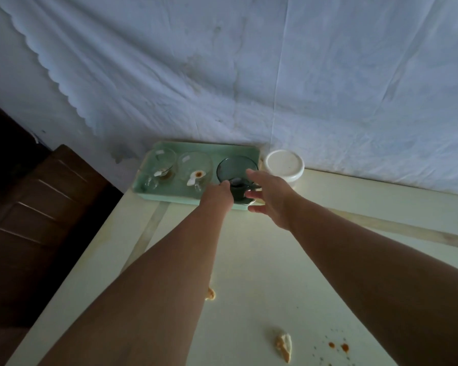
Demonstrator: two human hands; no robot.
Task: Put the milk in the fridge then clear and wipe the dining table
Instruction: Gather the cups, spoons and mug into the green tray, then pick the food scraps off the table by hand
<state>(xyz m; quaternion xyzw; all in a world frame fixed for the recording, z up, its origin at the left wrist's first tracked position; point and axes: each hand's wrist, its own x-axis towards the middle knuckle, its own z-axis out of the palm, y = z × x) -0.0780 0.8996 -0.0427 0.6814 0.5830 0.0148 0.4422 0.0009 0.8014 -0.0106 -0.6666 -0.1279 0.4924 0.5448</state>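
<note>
Tray (169,198) at far bench (249,260) edge holds two glass cups, dark saucer (236,166), dark cup (238,190): fragile, slippery. My left hand (218,194) touches dark cup, grip unclear; right hand (271,198) open beside tray's right end. Lift tray by both ends, level.

A green tray (169,199) is set at the far edge of the cream desk (249,260), carrying two clear glass cups (163,161) and a dark plate (236,166). A small dark cup (238,190) is gripped by the left hand (218,194); the right hand (271,196) is spread just beside it. A white lidded tub (284,163) is seen beside the tray, crumbs (283,344) nearer.
</note>
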